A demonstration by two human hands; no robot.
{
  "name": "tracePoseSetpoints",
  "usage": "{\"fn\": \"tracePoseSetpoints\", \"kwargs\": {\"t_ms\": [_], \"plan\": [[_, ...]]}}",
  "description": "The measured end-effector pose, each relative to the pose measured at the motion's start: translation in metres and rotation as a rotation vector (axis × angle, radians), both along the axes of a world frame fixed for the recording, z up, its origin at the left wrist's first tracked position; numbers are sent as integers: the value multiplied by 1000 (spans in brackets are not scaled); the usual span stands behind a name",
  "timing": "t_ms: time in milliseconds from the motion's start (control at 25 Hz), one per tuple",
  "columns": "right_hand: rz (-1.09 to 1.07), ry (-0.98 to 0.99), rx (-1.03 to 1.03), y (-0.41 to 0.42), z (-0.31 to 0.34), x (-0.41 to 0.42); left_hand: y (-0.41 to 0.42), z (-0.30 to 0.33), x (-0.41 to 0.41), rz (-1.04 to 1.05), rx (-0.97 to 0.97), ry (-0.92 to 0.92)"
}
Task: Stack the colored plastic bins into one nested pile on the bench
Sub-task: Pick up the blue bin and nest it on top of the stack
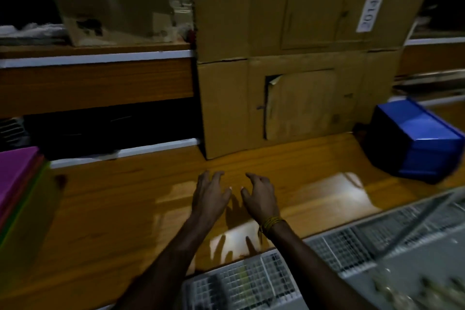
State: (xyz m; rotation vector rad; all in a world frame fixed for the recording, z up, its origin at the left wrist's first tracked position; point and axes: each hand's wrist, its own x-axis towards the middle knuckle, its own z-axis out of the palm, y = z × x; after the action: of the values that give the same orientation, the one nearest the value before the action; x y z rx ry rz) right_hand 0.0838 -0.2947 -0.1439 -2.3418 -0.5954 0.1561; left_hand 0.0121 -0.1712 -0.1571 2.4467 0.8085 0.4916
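Observation:
A blue plastic bin (415, 141) lies tipped on the wooden bench (125, 209) at the far right. At the left edge stands a pile of bins (17, 191), pink on top, with red and green rims under it. My left hand (210, 196) and my right hand (260, 197) hover side by side over the middle of the bench. Both have loosely spread, slightly bent fingers and hold nothing. Neither hand touches a bin. A yellow thread band circles my right wrist.
Two stacked cardboard boxes (289, 98) stand at the back of the bench, straight ahead. Dark shelves (100, 88) with a worn box fill the back left. A wire-mesh rack (327, 264) runs along the near right edge.

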Motion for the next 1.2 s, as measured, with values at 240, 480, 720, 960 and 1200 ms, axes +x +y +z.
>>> {"fn": "tracePoseSetpoints", "kwargs": {"t_ms": [240, 480, 720, 960, 1200], "plan": [[-147, 38, 20, -83, -19, 63, -65, -12, 74, -163, -78, 100], [-295, 62, 0, -128, -33, 124, -108, -12, 155, -325, -74, 124], [-436, -26, 24, -161, -16, 200, -140, 0, 243, -465, -170, 90], [-574, -66, 64, -205, -8, 246, -184, 9, 306, -601, -178, 112], [-682, -183, 34, -261, 22, 328, -234, 26, 367, -619, -194, 46]]}}
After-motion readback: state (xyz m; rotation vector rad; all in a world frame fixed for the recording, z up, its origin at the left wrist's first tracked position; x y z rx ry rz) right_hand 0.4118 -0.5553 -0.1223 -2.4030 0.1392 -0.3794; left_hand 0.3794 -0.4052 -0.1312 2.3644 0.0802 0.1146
